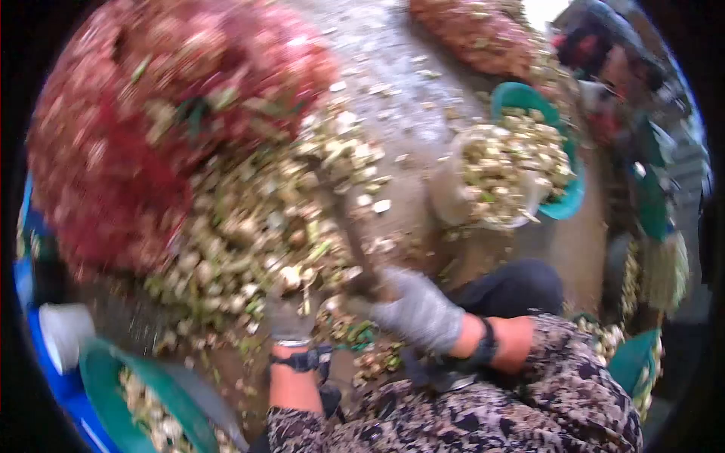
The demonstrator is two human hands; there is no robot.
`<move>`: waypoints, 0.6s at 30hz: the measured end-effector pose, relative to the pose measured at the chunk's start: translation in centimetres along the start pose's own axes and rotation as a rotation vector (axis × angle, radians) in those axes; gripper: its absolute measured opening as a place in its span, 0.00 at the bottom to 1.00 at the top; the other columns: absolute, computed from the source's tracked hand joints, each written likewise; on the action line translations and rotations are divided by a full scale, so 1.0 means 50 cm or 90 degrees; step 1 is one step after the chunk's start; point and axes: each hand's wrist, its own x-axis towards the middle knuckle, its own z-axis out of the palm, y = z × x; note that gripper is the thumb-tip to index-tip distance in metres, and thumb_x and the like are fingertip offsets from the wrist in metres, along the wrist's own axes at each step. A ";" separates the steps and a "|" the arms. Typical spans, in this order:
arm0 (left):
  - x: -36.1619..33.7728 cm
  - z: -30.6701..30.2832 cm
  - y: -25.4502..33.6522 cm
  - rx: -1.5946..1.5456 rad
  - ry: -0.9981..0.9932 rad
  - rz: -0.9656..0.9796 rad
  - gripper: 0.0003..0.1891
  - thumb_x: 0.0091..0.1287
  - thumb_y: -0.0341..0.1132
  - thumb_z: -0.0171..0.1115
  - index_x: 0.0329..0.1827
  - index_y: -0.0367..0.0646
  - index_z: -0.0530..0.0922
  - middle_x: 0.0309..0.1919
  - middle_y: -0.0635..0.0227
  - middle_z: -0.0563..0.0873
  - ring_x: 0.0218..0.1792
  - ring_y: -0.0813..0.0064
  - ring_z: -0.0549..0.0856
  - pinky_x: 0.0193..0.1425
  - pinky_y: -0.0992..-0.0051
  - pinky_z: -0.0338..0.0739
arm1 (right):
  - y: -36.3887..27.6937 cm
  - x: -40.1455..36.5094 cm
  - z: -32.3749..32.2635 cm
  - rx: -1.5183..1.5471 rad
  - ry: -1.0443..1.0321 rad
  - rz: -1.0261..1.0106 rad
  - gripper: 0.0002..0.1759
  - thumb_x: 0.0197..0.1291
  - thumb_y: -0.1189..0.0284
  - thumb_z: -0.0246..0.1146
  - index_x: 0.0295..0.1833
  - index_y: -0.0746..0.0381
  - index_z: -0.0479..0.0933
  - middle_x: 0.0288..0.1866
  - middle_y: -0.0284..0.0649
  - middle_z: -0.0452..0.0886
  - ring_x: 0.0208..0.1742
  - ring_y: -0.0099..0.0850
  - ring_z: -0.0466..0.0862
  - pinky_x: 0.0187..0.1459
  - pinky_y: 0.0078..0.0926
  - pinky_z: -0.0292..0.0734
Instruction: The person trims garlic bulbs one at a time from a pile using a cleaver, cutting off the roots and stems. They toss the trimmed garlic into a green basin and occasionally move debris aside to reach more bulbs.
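My right hand [423,309], in a grey-white glove, is closed around the handle of a long dark knife [349,223]. The blade points up and left over a heap of pale bulbs [242,226], onion or garlic by their look. Lower and to the left, my gloved left hand [289,315] is closed at the near edge of the heap. A pale bulb [290,278] with a thin greenish stalk shows at its fingertips. Blur hides the exact grip and the knife's edge.
A large red mesh sack [143,151] of bulbs stands behind the heap. Right of it, a whitish tub [445,189] and a green basin [576,189] hold trimmed bulbs. Another green basin [102,377] sits front left. Scraps litter the wet floor [377,45]; another mesh sack [483,34] lies farther back.
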 end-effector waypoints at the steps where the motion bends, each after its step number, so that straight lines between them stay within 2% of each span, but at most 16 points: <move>1: 0.012 0.058 -0.001 -0.134 -0.171 -0.082 0.29 0.62 0.49 0.66 0.63 0.44 0.74 0.54 0.59 0.83 0.52 0.55 0.83 0.59 0.54 0.77 | -0.031 0.003 -0.002 0.270 0.030 0.151 0.18 0.64 0.61 0.65 0.51 0.62 0.76 0.37 0.42 0.81 0.39 0.35 0.83 0.38 0.33 0.78; 3: 0.059 0.095 -0.039 -0.051 -0.269 -0.193 0.28 0.64 0.49 0.65 0.64 0.44 0.72 0.55 0.58 0.81 0.52 0.57 0.83 0.60 0.50 0.78 | -0.066 -0.001 -0.045 0.275 -0.015 0.174 0.19 0.64 0.60 0.65 0.52 0.62 0.76 0.39 0.44 0.81 0.40 0.38 0.83 0.43 0.31 0.78; 4: 0.090 0.113 -0.069 -0.030 -0.249 -0.277 0.27 0.67 0.47 0.63 0.64 0.44 0.70 0.54 0.58 0.81 0.53 0.59 0.83 0.60 0.51 0.79 | -0.072 -0.006 -0.059 0.273 -0.025 0.185 0.19 0.64 0.60 0.65 0.52 0.61 0.76 0.40 0.44 0.81 0.40 0.37 0.83 0.44 0.31 0.78; 5: 0.112 0.185 -0.077 0.049 -0.218 -0.286 0.26 0.69 0.43 0.63 0.67 0.45 0.67 0.55 0.57 0.80 0.53 0.62 0.83 0.59 0.55 0.80 | -0.077 -0.012 -0.065 0.274 -0.041 0.193 0.19 0.64 0.60 0.65 0.53 0.61 0.76 0.41 0.45 0.81 0.41 0.37 0.83 0.44 0.31 0.78; 6: 0.111 0.251 -0.095 0.062 -0.273 -0.236 0.29 0.67 0.46 0.65 0.67 0.46 0.67 0.55 0.58 0.81 0.53 0.61 0.83 0.58 0.55 0.81 | -0.070 -0.025 -0.059 0.276 0.028 0.113 0.17 0.65 0.61 0.64 0.53 0.60 0.76 0.43 0.43 0.82 0.41 0.36 0.83 0.45 0.31 0.78; 7: 0.073 0.365 -0.088 0.072 -0.325 -0.184 0.32 0.64 0.49 0.67 0.68 0.48 0.67 0.54 0.59 0.81 0.54 0.60 0.82 0.57 0.54 0.81 | -0.069 -0.032 -0.072 0.269 0.040 0.113 0.17 0.65 0.61 0.64 0.53 0.60 0.76 0.43 0.43 0.82 0.41 0.36 0.83 0.45 0.31 0.78; 9: 0.041 0.508 -0.065 0.120 -0.424 -0.212 0.33 0.65 0.48 0.67 0.70 0.48 0.64 0.57 0.60 0.78 0.54 0.62 0.82 0.58 0.58 0.80 | -0.072 -0.044 -0.092 0.366 0.099 0.094 0.16 0.65 0.62 0.65 0.53 0.59 0.76 0.43 0.42 0.82 0.42 0.36 0.83 0.46 0.30 0.79; 10: 0.044 0.542 -0.074 0.162 -0.442 -0.229 0.35 0.65 0.47 0.67 0.72 0.48 0.62 0.61 0.61 0.75 0.59 0.61 0.79 0.60 0.58 0.77 | -0.079 -0.044 -0.117 0.289 0.106 0.091 0.17 0.64 0.62 0.65 0.53 0.59 0.76 0.42 0.40 0.82 0.43 0.34 0.83 0.49 0.28 0.78; 13: 0.067 0.546 -0.134 0.069 -0.467 -0.264 0.39 0.65 0.47 0.68 0.75 0.49 0.57 0.63 0.59 0.72 0.62 0.59 0.76 0.63 0.55 0.75 | -0.075 -0.047 -0.153 0.387 0.114 0.149 0.18 0.64 0.59 0.66 0.52 0.60 0.76 0.40 0.41 0.82 0.43 0.31 0.83 0.49 0.29 0.77; 14: 0.056 0.538 -0.136 0.195 -0.361 -0.295 0.40 0.68 0.50 0.63 0.77 0.50 0.53 0.68 0.56 0.69 0.67 0.56 0.72 0.66 0.53 0.72 | -0.061 -0.051 -0.150 0.320 0.137 0.129 0.19 0.64 0.58 0.65 0.52 0.60 0.76 0.38 0.42 0.82 0.41 0.30 0.82 0.48 0.31 0.77; 15: 0.055 0.505 -0.147 0.198 -0.361 -0.294 0.40 0.68 0.50 0.63 0.77 0.50 0.53 0.68 0.56 0.69 0.67 0.56 0.72 0.66 0.53 0.72 | -0.062 -0.053 -0.158 0.322 0.138 0.127 0.19 0.64 0.58 0.65 0.52 0.60 0.76 0.38 0.42 0.82 0.41 0.30 0.82 0.48 0.31 0.77; 17: 0.087 0.365 -0.189 0.197 -0.362 -0.272 0.32 0.73 0.47 0.56 0.75 0.46 0.57 0.59 0.58 0.78 0.59 0.60 0.78 0.63 0.57 0.73 | -0.067 -0.054 -0.170 0.331 0.115 0.181 0.20 0.64 0.56 0.65 0.52 0.60 0.76 0.37 0.41 0.81 0.40 0.30 0.81 0.46 0.32 0.76; 18: 0.119 0.246 -0.219 0.130 -0.412 -0.283 0.31 0.75 0.50 0.52 0.76 0.47 0.57 0.64 0.59 0.73 0.63 0.58 0.74 0.68 0.57 0.69 | -0.060 -0.061 -0.159 0.362 0.137 0.175 0.19 0.64 0.56 0.65 0.49 0.60 0.78 0.35 0.41 0.82 0.39 0.30 0.80 0.45 0.33 0.76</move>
